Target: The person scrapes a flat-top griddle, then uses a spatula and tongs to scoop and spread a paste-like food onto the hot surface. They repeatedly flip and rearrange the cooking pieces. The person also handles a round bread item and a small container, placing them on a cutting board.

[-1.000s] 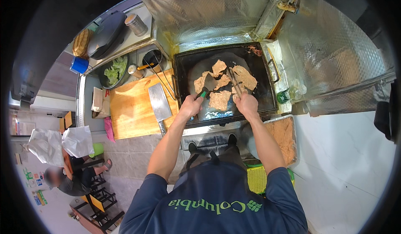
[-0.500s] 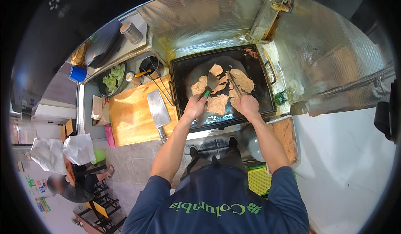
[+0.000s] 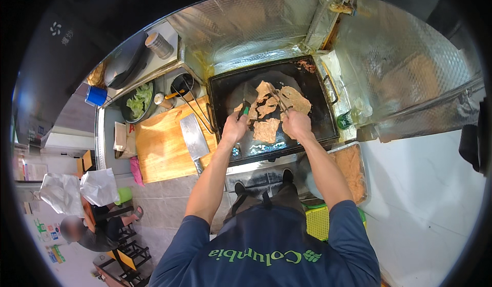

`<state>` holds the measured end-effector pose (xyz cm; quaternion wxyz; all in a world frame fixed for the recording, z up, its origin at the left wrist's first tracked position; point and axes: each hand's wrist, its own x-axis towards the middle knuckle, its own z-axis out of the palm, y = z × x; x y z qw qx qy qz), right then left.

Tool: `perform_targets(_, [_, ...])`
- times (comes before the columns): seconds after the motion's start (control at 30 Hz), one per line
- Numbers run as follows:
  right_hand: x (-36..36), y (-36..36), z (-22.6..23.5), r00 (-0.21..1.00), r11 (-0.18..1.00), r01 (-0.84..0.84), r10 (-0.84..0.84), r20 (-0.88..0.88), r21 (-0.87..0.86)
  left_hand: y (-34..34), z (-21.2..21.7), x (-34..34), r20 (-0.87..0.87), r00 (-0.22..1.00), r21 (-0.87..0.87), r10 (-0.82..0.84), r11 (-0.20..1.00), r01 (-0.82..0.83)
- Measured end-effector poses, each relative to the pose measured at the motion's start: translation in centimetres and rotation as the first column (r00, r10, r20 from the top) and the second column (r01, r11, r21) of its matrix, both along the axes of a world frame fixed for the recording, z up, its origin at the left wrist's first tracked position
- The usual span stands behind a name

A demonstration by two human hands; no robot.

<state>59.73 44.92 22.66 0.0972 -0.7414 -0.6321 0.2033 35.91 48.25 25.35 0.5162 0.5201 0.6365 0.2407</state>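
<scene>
Over a black square griddle [image 3: 230, 79], my left hand [image 3: 233, 128] is closed around the green-and-black handle of a spatula [image 3: 246, 107]. The dark spatula blade lies among thin, pale-brown sheets of meat. My right hand [image 3: 298, 125] grips slim metal tongs [image 3: 280, 101], their far end at a raised piece of meat [image 3: 264, 89] near the middle. A larger meat sheet [image 3: 296, 98] spreads out on the right, partly behind my right hand. Closer to me lies a roughly square piece of meat [image 3: 266, 130]. Small browned scraps [image 3: 306, 66] sit in the griddle's far right corner.
To the left, a cleaver [image 3: 194, 137] lies on a wooden board [image 3: 159, 149], with a bowl of lettuce [image 3: 138, 101] and a black pot [image 3: 183, 82] behind. A tray of raw-looking meat [image 3: 349, 172] and a green bottle [image 3: 346, 119] stand right. A seated person [image 3: 97, 236] is lower left.
My left hand has shifted slightly left with the spatula. The tongs in my right hand have moved a little left, and the middle meat pieces have been shifted and partly lifted.
</scene>
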Motion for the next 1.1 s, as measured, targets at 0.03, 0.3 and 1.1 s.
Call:
perform_targets(0.03, [-0.3, 0.5, -0.2, 1.0, 1.0, -0.008, 0.008, -0.003, 0.016, 0.5, -0.3, -0.1, -0.003, 1.0, 0.01, -0.013, 1.0, 0.013])
perform_targets(0.3, [-0.2, -3.2, 2.2, 0.997, 0.991, -0.082, 0.081, -0.01, -0.105, 0.0, 1.6, -1.9, 0.061, 0.997, -0.169, -0.053, 0.984, 0.062])
perform_targets(1.1, [-0.6, -4.8, 1.6, 0.998, 0.995, -0.058, 0.059, 0.008, -0.085, -3.7, 2.0, -4.8, 0.14, 0.99, -0.113, -0.016, 0.993, 0.032])
